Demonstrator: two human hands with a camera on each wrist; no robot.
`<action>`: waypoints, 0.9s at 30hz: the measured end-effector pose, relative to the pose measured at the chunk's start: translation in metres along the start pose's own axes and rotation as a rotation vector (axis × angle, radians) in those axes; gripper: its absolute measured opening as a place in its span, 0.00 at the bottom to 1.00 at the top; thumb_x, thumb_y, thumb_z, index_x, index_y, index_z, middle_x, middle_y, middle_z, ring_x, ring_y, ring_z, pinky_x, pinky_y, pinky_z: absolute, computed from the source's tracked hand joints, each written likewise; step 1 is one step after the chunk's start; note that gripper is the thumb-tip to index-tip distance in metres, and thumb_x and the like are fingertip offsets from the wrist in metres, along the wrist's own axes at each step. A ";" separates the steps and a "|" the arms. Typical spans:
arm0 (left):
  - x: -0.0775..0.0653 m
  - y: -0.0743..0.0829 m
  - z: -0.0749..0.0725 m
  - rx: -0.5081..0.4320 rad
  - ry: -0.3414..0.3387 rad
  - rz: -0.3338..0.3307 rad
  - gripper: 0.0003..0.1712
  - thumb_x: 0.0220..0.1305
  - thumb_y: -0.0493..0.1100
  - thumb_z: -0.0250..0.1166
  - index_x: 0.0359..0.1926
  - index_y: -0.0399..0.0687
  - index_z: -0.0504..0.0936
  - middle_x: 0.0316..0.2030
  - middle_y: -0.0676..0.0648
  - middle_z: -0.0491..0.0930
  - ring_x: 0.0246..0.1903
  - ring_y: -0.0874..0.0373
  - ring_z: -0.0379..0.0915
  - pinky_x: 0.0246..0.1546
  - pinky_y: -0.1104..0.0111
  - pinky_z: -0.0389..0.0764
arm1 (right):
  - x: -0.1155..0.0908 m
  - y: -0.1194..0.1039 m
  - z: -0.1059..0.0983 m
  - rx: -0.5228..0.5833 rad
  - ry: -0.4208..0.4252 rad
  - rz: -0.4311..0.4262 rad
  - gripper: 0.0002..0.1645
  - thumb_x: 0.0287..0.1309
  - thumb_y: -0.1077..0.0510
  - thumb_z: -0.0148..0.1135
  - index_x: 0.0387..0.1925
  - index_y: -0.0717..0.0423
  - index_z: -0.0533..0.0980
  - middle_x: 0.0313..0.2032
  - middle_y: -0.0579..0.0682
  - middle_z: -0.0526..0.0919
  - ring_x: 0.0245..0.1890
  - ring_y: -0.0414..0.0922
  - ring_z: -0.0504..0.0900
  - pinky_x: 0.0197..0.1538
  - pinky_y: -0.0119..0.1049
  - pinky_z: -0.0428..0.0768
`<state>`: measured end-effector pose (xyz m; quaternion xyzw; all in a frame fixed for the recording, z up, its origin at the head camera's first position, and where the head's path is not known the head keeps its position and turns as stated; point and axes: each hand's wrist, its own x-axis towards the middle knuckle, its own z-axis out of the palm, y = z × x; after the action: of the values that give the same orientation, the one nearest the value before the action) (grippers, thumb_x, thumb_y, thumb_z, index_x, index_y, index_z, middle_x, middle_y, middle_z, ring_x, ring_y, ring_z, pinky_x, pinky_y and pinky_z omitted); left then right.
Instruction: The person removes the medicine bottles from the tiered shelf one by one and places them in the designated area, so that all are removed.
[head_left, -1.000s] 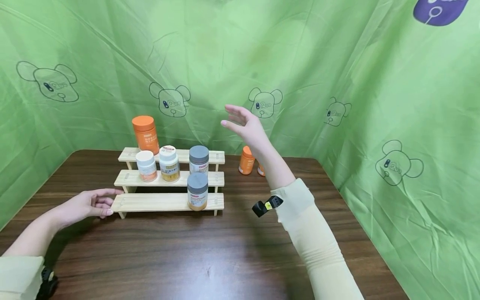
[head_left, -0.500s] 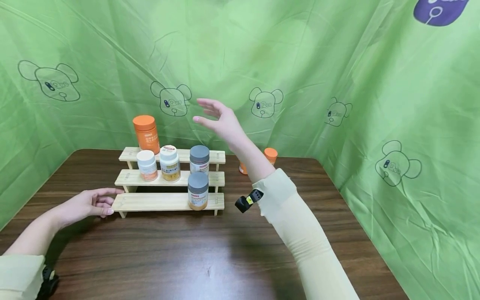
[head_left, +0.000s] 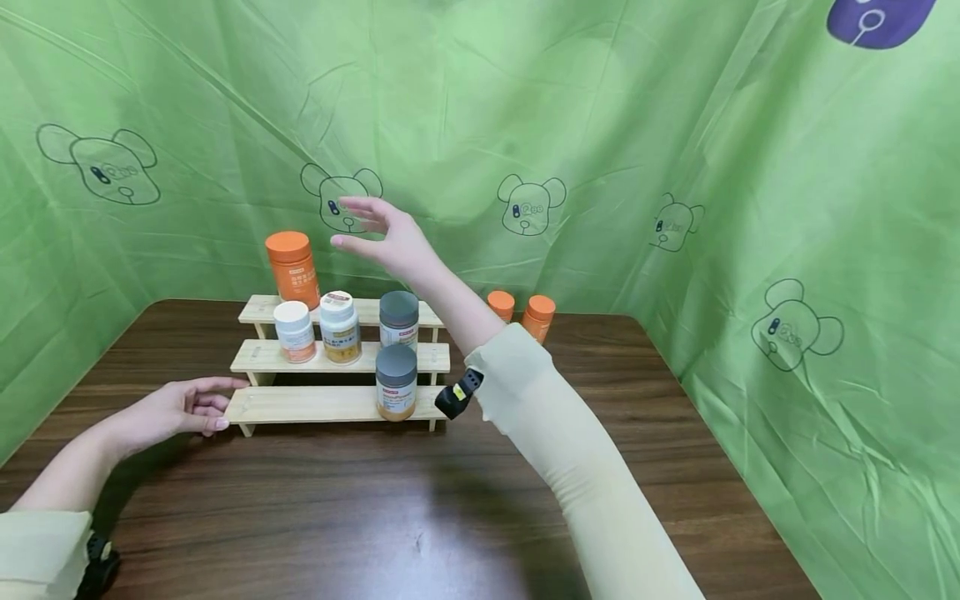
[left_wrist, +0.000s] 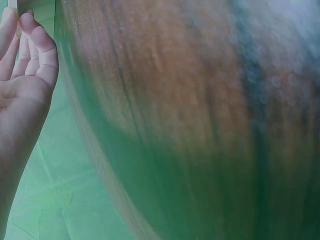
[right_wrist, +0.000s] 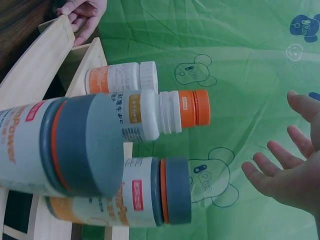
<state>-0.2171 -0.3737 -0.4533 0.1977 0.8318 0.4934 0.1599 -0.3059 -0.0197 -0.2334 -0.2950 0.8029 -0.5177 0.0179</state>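
Note:
A three-step wooden display rack (head_left: 300, 404) stands on the table, and my left hand (head_left: 168, 410) pinches the left end of its lowest step between thumb and fingers. Up in the air, my right hand (head_left: 393, 237) has its fingers spread and holds nothing, higher than the rack's top step. A large orange bottle (head_left: 295, 275) stands on the top step, left of that hand, with a grey-lidded jar (head_left: 398, 310) toward the right. On the middle step are a small white bottle (head_left: 294, 333) and a white-capped bottle with a yellow label (head_left: 340, 333). Another grey-lidded jar (head_left: 395, 385) occupies the lowest step.
Two orange-capped bottles, one (head_left: 500, 303) partly behind my right arm and the other (head_left: 538, 317) farther right, stand at the table's back. Green cloth (head_left: 465, 125) printed with bear heads hangs behind and beside the dark wooden table (head_left: 337, 517).
My right hand has swept left, from near the orange-capped bottles to above the rack, fingers still spread. My left hand and the rack stay in place.

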 end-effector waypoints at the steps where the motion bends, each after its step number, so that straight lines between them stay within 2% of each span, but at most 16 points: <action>1: 0.000 0.000 0.000 0.003 0.001 0.000 0.35 0.62 0.36 0.62 0.67 0.35 0.59 0.41 0.46 0.78 0.34 0.61 0.78 0.31 0.65 0.81 | 0.002 -0.001 0.002 -0.005 -0.008 0.004 0.35 0.53 0.47 0.68 0.63 0.38 0.68 0.61 0.39 0.71 0.59 0.37 0.69 0.59 0.34 0.71; 7: -0.002 0.001 0.000 0.013 0.011 0.001 0.35 0.62 0.36 0.62 0.67 0.35 0.59 0.41 0.45 0.78 0.35 0.63 0.78 0.32 0.66 0.82 | 0.016 -0.006 0.014 -0.004 -0.038 0.039 0.36 0.53 0.47 0.68 0.64 0.39 0.67 0.61 0.42 0.71 0.60 0.42 0.70 0.58 0.32 0.71; 14: 0.000 0.005 0.001 -0.006 0.002 0.005 0.35 0.61 0.36 0.63 0.66 0.33 0.60 0.40 0.46 0.78 0.34 0.63 0.78 0.31 0.66 0.82 | 0.030 0.001 0.027 0.045 -0.045 0.104 0.36 0.52 0.48 0.70 0.63 0.38 0.68 0.63 0.42 0.70 0.58 0.40 0.71 0.52 0.30 0.75; 18: 0.001 0.004 0.001 -0.024 -0.004 0.013 0.35 0.61 0.35 0.63 0.66 0.32 0.60 0.40 0.48 0.79 0.33 0.63 0.78 0.30 0.66 0.82 | 0.035 0.004 0.035 0.058 -0.037 0.135 0.35 0.51 0.49 0.70 0.62 0.39 0.69 0.63 0.42 0.70 0.58 0.39 0.71 0.53 0.30 0.74; 27: 0.000 0.000 0.001 -0.044 -0.013 0.012 0.35 0.61 0.35 0.63 0.66 0.34 0.60 0.40 0.48 0.80 0.34 0.63 0.78 0.32 0.66 0.82 | 0.044 0.011 0.054 -0.001 -0.034 0.145 0.34 0.52 0.49 0.70 0.61 0.41 0.70 0.63 0.44 0.70 0.60 0.40 0.70 0.54 0.31 0.74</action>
<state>-0.2172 -0.3729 -0.4536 0.2020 0.8186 0.5112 0.1665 -0.3291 -0.0822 -0.2559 -0.2448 0.8219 -0.5097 0.0690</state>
